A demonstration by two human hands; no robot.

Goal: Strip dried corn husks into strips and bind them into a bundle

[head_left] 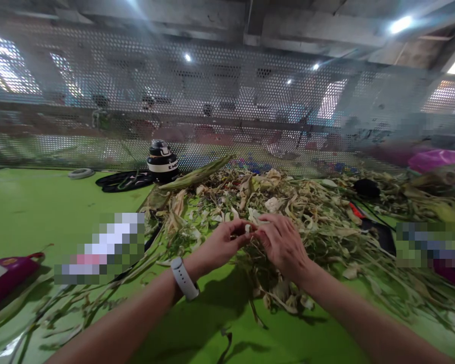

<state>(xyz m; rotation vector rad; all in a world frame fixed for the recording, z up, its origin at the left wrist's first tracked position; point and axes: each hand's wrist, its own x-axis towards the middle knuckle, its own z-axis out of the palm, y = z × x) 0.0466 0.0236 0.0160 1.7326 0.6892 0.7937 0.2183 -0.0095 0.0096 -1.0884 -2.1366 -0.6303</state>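
Observation:
My left hand (pixel 225 242), with a white watch (pixel 184 278) on its wrist, is closed in a pinch at the middle of the view. Between its thumb and forefinger shows a small pale piece (pixel 247 229), too small to name more closely. My right hand (pixel 284 247) meets it from the right with its fingers bent and pressed together at the same piece; its fingertips are partly hidden. Just beyond and beneath both hands spreads a heap of dried leaves and husks (pixel 296 202). Loose dry stalks and a curled bunch (pixel 284 298) lie below my right hand.
Underneath is a green tabletop (pixel 60 202), backed by a perforated metal screen (pixel 220 101). A black-and-white bottle (pixel 162 162), a black flat item (pixel 125 180) and a white coil (pixel 81 173) stand at back left. Left lies a magenta tool (pixel 13 273); right, a purple bag (pixel 440 161).

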